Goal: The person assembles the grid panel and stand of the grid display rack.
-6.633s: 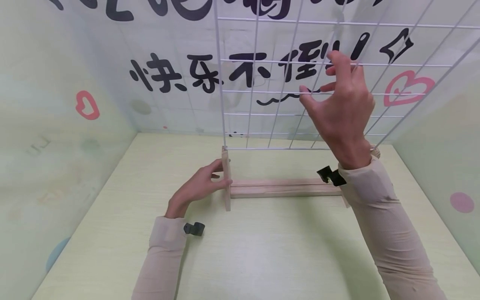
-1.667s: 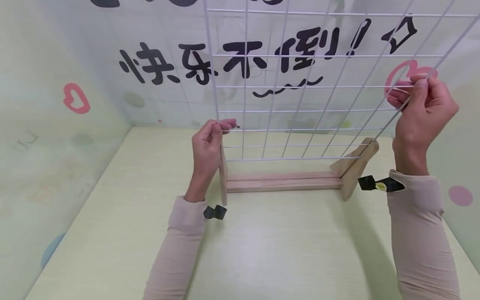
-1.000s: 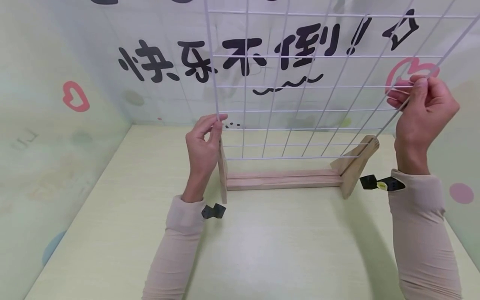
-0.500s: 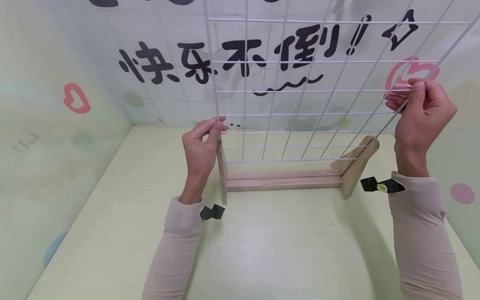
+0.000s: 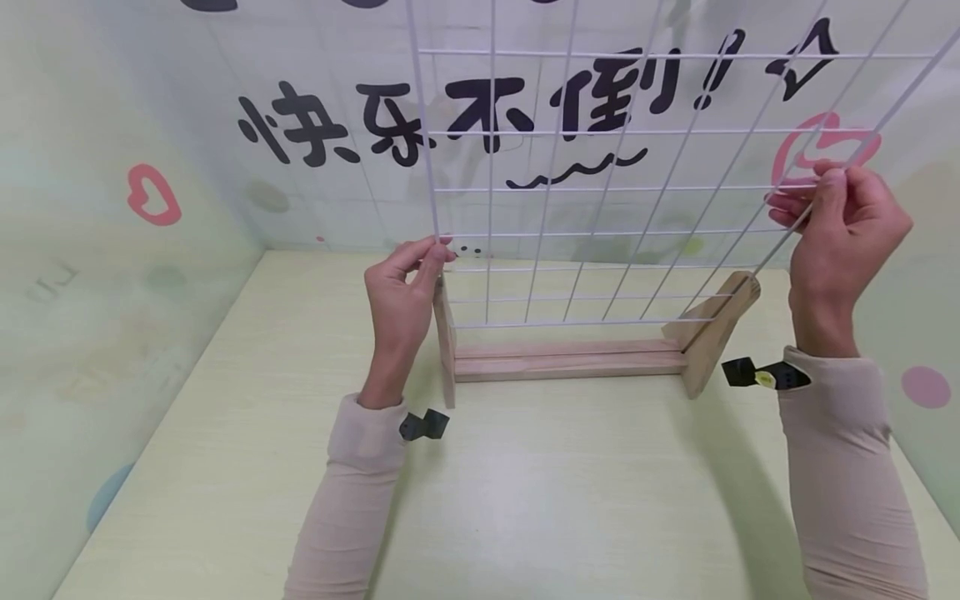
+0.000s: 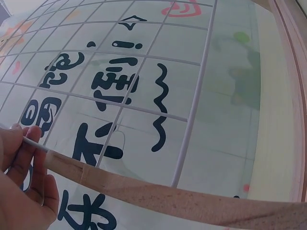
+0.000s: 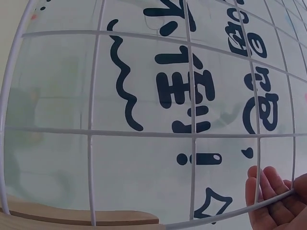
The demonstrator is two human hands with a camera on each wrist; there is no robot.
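Note:
A white wire grid panel (image 5: 491, 132) leans up and away from a wooden stand. The stand has a left side board (image 5: 446, 354), a right side board (image 5: 712, 337) and a crossbar (image 5: 570, 365) between them. My left hand (image 5: 401, 300) pinches the panel's left edge wire just above the left board. Higher up, my right hand (image 5: 843, 242) holds the right edge wire between thumb and fingers. In the left wrist view, the edge wire runs along the wooden board (image 6: 144, 189). The panel's lower bar sits above the crossbar; its top is out of the head view.
The stand rests on a pale table (image 5: 525, 483). Behind it rises a back wall (image 5: 337, 208) with black lettering. Side walls stand at left (image 5: 90, 333) and right (image 5: 900, 292). Small black cameras are strapped at both wrists.
My left hand has gone from the left board to the panel's edge wire, and my right hand to the right edge. In the last second the panel's bars shift slightly downward, my right hand with them.

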